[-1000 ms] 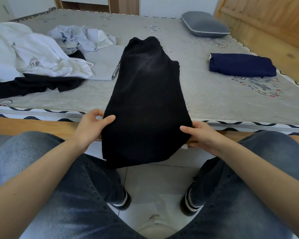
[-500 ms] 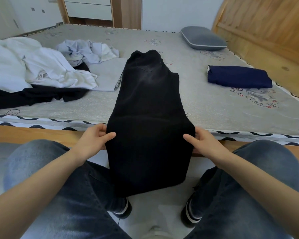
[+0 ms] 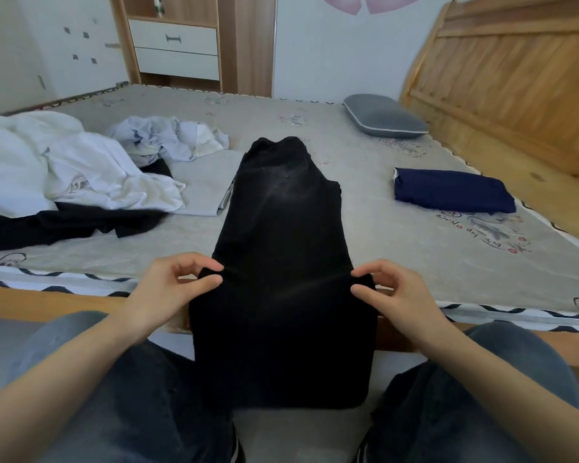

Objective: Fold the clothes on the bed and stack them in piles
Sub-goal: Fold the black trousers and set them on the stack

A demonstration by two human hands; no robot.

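Note:
Black trousers [image 3: 281, 248], folded lengthwise, lie on the bed [image 3: 415, 248] with the leg ends hanging over the near edge between my knees. My left hand [image 3: 171, 289] pinches the trousers' left edge between thumb and fingers at the bed's edge. At the right edge my right hand [image 3: 395, 295] pinches the cloth the same way. A folded navy garment [image 3: 452, 190] lies alone at the right. Unfolded white clothes [image 3: 81, 168], a pale blue shirt [image 3: 168, 138] and a black garment [image 3: 64, 222] are heaped at the left.
A grey pillow [image 3: 381, 116] lies at the far right by the wooden headboard [image 3: 515, 78]. A flat grey cloth [image 3: 204, 185] lies beside the trousers' left side. A wardrobe with white drawers [image 3: 174, 45] stands behind the bed. My knees are against the wooden bed frame [image 3: 47, 302].
Both hands went from resting flat against the trousers' edges to pinching them, raising small folds of cloth. My head tilted up, bringing the wardrobe and wall into view.

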